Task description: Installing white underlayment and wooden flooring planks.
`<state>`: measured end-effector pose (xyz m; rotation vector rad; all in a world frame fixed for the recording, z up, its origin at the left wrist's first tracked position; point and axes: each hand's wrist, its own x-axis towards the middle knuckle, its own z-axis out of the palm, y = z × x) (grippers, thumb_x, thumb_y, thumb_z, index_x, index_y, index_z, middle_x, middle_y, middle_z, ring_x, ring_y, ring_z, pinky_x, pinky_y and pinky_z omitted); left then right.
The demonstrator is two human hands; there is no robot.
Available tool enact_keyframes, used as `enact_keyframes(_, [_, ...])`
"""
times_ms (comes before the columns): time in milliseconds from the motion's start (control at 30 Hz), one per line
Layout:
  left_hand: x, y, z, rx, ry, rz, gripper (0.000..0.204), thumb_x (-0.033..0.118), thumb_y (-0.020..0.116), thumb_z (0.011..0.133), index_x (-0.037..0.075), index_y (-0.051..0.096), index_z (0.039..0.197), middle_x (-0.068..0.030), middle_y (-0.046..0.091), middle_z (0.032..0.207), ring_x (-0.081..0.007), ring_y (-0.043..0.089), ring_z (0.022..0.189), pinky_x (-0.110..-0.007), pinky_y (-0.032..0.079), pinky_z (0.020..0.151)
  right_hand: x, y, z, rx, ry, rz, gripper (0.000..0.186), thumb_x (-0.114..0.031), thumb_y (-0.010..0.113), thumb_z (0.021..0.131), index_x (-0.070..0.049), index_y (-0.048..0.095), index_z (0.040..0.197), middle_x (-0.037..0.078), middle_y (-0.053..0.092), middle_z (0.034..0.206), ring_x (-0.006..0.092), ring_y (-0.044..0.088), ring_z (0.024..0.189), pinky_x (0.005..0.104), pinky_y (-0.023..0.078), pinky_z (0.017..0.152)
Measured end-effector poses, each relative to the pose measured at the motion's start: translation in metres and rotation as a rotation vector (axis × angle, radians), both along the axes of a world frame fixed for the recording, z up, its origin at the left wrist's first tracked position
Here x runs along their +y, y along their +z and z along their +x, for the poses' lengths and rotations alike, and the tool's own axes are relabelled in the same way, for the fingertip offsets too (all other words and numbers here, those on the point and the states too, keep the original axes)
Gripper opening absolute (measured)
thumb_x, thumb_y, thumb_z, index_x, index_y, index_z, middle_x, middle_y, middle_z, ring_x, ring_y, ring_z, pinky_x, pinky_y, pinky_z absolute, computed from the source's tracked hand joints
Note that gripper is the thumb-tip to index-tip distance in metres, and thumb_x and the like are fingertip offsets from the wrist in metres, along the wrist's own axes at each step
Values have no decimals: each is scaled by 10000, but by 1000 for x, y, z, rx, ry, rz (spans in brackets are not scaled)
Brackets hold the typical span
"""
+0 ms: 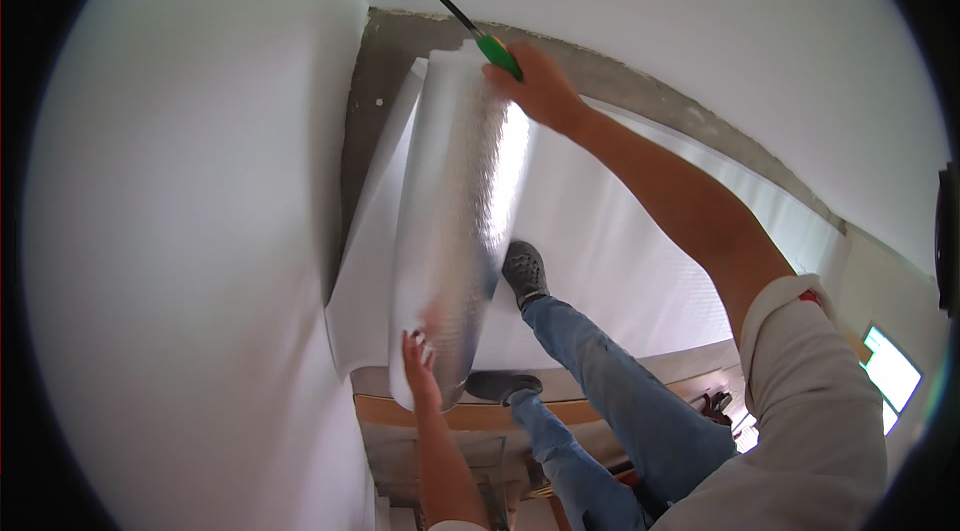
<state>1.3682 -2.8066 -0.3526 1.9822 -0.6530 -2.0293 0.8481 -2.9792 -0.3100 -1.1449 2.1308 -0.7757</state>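
Observation:
A thick roll of silver foil insulation (450, 201) lies lengthwise before me on the sheet spread from it. At its far end, my right hand (540, 86) is closed round the green handle of a utility knife (497, 53). The knife's dark blade is out and points up and left, away from the roll. My left hand (422, 381) is at the roll's near end, its bent fingers against the foil. Blur partly hides the left fingertips.
White walls (200, 181) rise on the left and at the far side. A strip of bare grey floor (375, 111) runs along them. My dark shoes (525, 271) stand right of the roll, one on the pale sheet (620, 241). A wooden edge (380, 411) crosses nearby, with a lower area beyond it.

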Motion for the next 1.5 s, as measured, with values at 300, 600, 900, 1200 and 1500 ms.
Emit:
enact_keyframes(300, [109, 67, 35, -255, -277, 31, 683, 522, 533, 921, 98, 385, 1436, -144, 437, 1417, -310, 452, 1261, -494, 366, 1026, 191, 228, 70, -498, -211, 9, 288, -326, 600, 933, -48, 569, 1001, 97, 546, 688, 185, 522, 620, 342, 445, 605])
enact_keyframes(600, [172, 140, 170, -274, -120, -95, 472, 355, 443, 985, 16, 481, 1311, -212, 526, 1269, -369, 528, 1105, -504, 486, 842, 305, 383, 205, -815, 330, 18, 374, -415, 586, 911, -66, 573, 1042, 174, 615, 884, 368, 611, 877, 433, 476, 751])
enact_keyframes(900, [230, 276, 293, -745, -330, -469, 468, 354, 445, 982, 8, 493, 1293, -222, 541, 1247, -377, 544, 1074, -501, 489, 833, 436, 476, 463, -959, 667, -399, 372, -398, 619, 905, -28, 592, 928, 210, 626, 799, 372, 615, 736, 466, 468, 678])
enact_keyframes(1200, [300, 400, 412, -1048, -414, -613, 464, 353, 447, 980, 0, 505, 1276, -231, 556, 1225, -386, 561, 1043, -497, 492, 824, 549, 531, 479, -1047, 653, -204, 371, -392, 582, 905, -71, 565, 1090, 188, 634, 969, 362, 617, 937, 436, 479, 804])
enact_keyframes(1500, [299, 411, 392, -1131, -506, -721, 462, 352, 448, 977, -7, 516, 1259, -241, 572, 1204, -394, 577, 1011, -494, 495, 815, 694, 368, 320, -201, -219, 330, 381, -431, 589, 882, -78, 617, 1024, 177, 672, 819, 362, 664, 787, 476, 514, 701])
